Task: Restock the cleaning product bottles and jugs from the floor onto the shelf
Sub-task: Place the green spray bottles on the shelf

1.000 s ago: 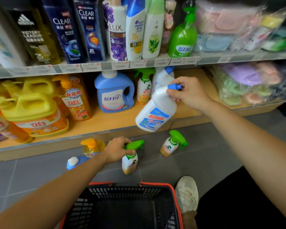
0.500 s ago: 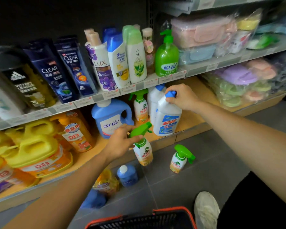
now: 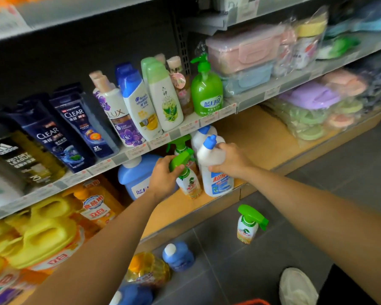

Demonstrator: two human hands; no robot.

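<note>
The left grip (image 3: 163, 176) is holding a spray bottle (image 3: 188, 183) by its green trigger; the right grip (image 3: 229, 161) is clasping a white bottle (image 3: 218, 183) at its shoulder, both at the front edge of the bottom shelf (image 3: 257, 137). Better to be setting them flat, further back, labels outward. Whether either base is touching the wood, I cannot tell.

A: Bottom shelf (image 3: 262, 137), wooden board. Contents?

B: Left to right: yellow jugs (image 3: 44, 238), orange dish-soap bottle (image 3: 95, 208), blue detergent jug (image 3: 133, 179), green-trigger spray bottle (image 3: 188, 183), white blue-capped bottle (image 3: 216, 183) upright at the front edge. Bagged pastel plasticware (image 3: 312, 115) far right.

A: Floor (image 3: 317, 194)?

B: Grey tile. Second spray bottle (image 3: 249, 225) upright; small blue jug (image 3: 178, 256) just beside an orange-yellow jug (image 3: 147, 269), near the shelf base.
</note>
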